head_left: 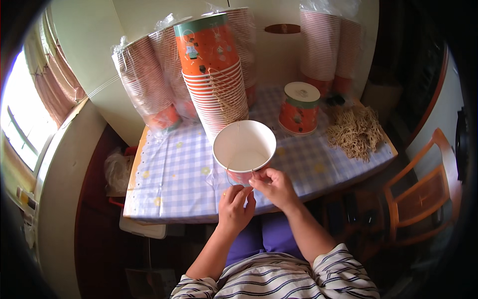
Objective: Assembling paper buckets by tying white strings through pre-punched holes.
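Observation:
A white-lined paper bucket [244, 144] with a coloured outside stands at the table's near edge, its open mouth up and tilted toward me. A thin cord [227, 174] hangs in a small curve from its near rim. My left hand [236, 205] is below that rim, fingers closed on the cord. At the right of the near rim, my right hand [275, 188] has thumb and forefinger pinched on a short piece of cord by the bucket wall. The fingertips of both hands almost meet, and the cord's ends are hidden.
Behind the bucket rises a tall stack of nested orange buckets [216, 99] with cords draped over it. Plastic-wrapped stacks [144, 74] line the back. An upside-down bucket [300, 112] and a pile of beige cords [356, 132] are at right. A wooden chair [423, 194] stands beyond.

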